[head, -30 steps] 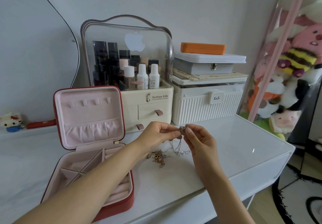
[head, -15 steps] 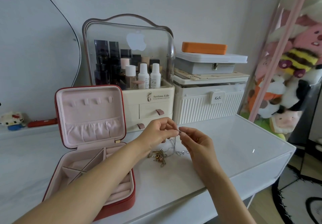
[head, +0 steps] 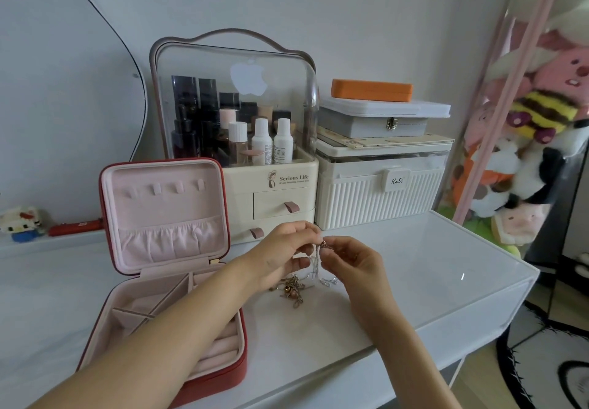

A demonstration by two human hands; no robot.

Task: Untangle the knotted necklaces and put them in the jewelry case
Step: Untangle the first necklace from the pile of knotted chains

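Desk (head: 430, 268), white and glossy, carries all items. Organizer (head: 236, 134) with a clear domed cover stands at the back against the wall, bottles inside, two drawers below. Ribbed bin (head: 379, 192) stands just right of it, with a grey box (head: 373, 126) and an orange case (head: 371, 90) stacked on top. Plush toys (head: 535, 141) fill a clear enclosure at far right. Jewelry case (head: 165, 265), red outside and pink inside, sits open at front left, lid upright, dividers and ring rolls visible in the base; the left forearm crosses over its right edge. Left hand (head: 280, 255) and right hand (head: 353, 265) meet above the desk, in front of the organizer's drawers. Both have fingers curled, thumb and fingertips pinching the top of a silver necklace (head: 316, 265), which hangs down between them with its lower end touching the desk. Gold tangle (head: 291, 290) of chain lies on the desk just below the left hand, beside the case, not held. Whether the silver chain is linked to the tangle cannot be told.
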